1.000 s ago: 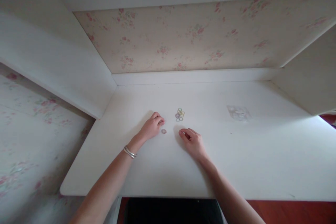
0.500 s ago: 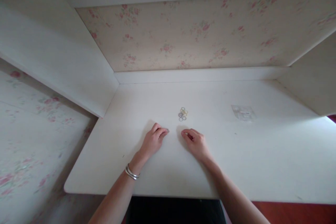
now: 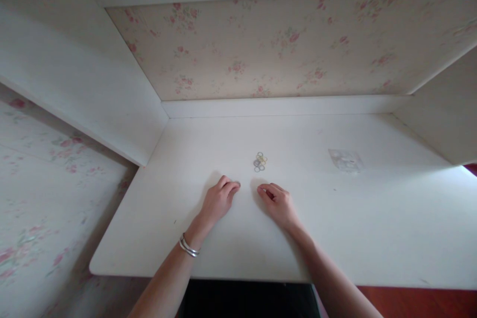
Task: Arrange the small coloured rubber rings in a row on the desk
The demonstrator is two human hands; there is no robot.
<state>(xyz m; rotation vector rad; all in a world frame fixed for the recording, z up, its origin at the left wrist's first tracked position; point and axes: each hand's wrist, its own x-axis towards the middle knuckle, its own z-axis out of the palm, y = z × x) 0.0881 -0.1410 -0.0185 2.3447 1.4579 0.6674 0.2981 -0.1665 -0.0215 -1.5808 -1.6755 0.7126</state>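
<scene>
Both hands were laid palm down on the white desk [image 3: 372, 218], side by side near its front edge. The left hand [image 3: 218, 198] was curled, its fingertips [image 3: 235, 186] pressed to the surface; a small ring was judged to lie under them, though nothing of it could be made out in this view, so whether anything was actually gripped could not be told. The right hand [image 3: 278, 202] was loosely bent, thumb and forefinger close together, and no object was seen between them. A bracelet [image 3: 189, 247] was worn on the left wrist. Just beyond the hands, a little heap of coloured rings [image 3: 260, 161] was gathered in one spot, probably so that single rings could be drawn off toward the person. Farther right, well apart, a clear bag [image 3: 346, 160] lay flat. Compared with a second earlier, the single ring then seen lying bare between the hands was no longer visible, the left fingertips having been brought over that place. The right hand was scarcely changed.
</scene>
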